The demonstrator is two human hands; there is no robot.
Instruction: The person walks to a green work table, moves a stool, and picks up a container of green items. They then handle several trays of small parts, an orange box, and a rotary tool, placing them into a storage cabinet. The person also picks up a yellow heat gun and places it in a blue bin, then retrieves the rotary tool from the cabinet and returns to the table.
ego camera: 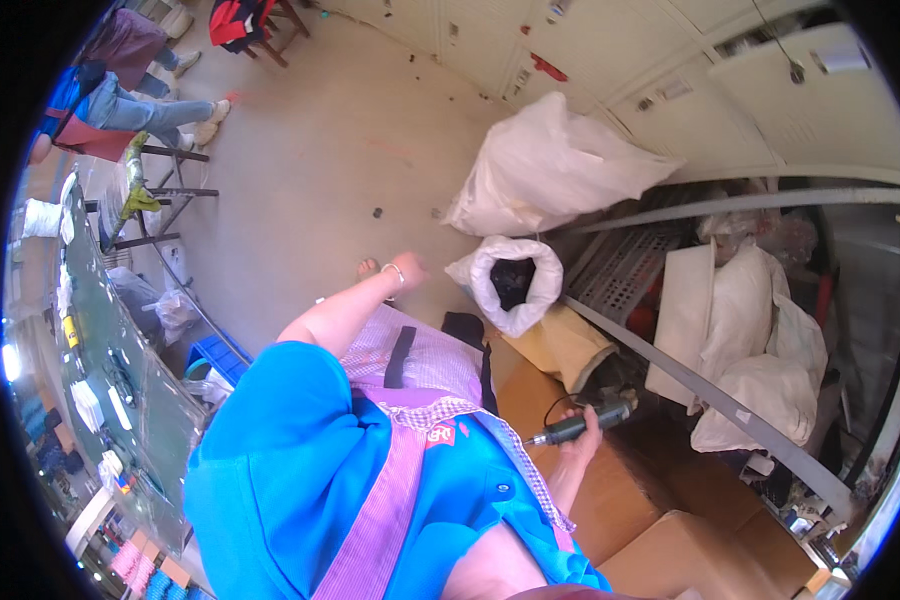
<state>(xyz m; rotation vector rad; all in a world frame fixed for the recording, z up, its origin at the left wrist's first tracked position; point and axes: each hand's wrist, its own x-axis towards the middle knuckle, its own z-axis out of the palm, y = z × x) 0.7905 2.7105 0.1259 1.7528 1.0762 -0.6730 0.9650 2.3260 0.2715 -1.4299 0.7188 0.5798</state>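
Note:
My left hand (411,271), with a bracelet on its wrist, is held out over the floor, left of an open white woven sack (481,279) that has dark contents. It is blurred; whether it is closed or holds anything is unclear. At my right side, my right hand (586,439) is wrapped around a dark green straight power screwdriver (613,415). The tool's metal tip points left towards my apron (427,360), and a thin dark cord loops near its other end. Beneath the tool lies brown cardboard (607,480).
A full white sack (547,172) lies beyond the open one, beside pale lockers (660,97). Rightwards is a metal rack rail (720,390) with sacks behind it. On the left are a green-topped table (135,405), a folding stool (184,193) and seated people (142,112).

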